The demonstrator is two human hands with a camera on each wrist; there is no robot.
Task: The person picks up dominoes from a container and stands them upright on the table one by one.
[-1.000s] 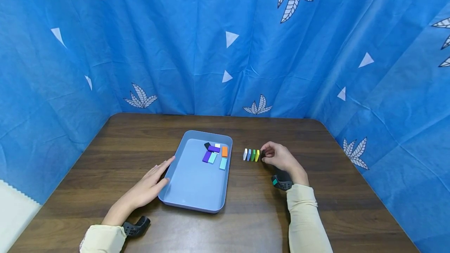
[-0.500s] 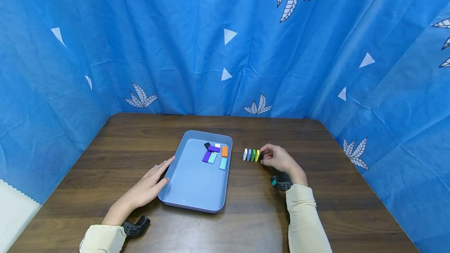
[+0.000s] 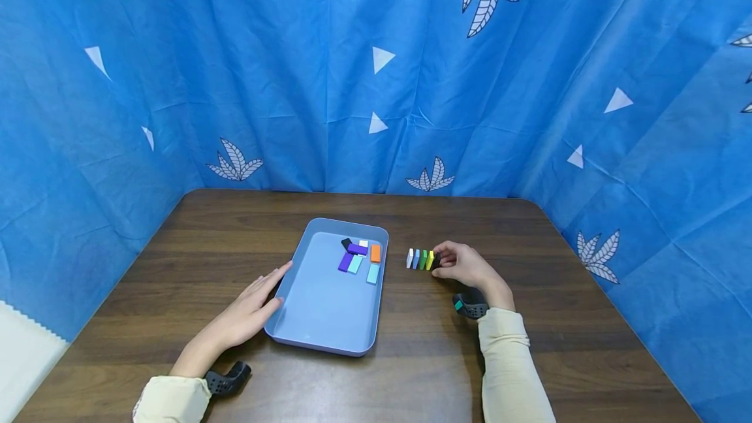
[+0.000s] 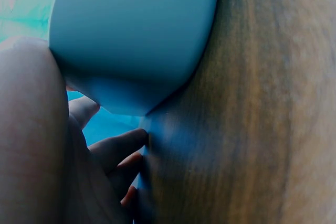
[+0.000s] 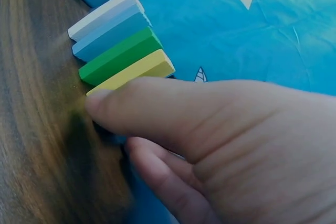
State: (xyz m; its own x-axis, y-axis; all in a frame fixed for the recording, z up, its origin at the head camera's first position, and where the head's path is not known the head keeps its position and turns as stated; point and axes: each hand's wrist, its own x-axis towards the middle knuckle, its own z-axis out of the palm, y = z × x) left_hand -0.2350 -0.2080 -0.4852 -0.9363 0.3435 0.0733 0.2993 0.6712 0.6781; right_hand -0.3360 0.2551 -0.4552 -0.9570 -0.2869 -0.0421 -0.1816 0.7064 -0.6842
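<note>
My right hand point(image 3: 468, 266) pinches a black domino point(image 3: 436, 262) between thumb and fingers, at the right end of a short row. The thumb covers most of that black piece in the right wrist view. To its left, standing on edge, come a yellow domino point(image 5: 137, 73), a green domino point(image 5: 119, 56), a blue domino point(image 5: 111, 34) and a white domino point(image 5: 100, 18), with narrow gaps between them. My left hand point(image 3: 245, 313) rests against the left side of the blue tray point(image 3: 323, 318), its fingers straight and its fingertips at the rim.
Inside the tray's far right part lie several flat dominoes: an orange domino point(image 3: 375, 253), a purple domino point(image 3: 357, 249), light blue ones, a white one and a black one. Blue patterned curtains point(image 3: 352, 83) surround the wooden table point(image 3: 446, 371).
My right hand has shifted slightly left, bringing the black domino closer to the yellow one. The left hand and the tray have not moved.
</note>
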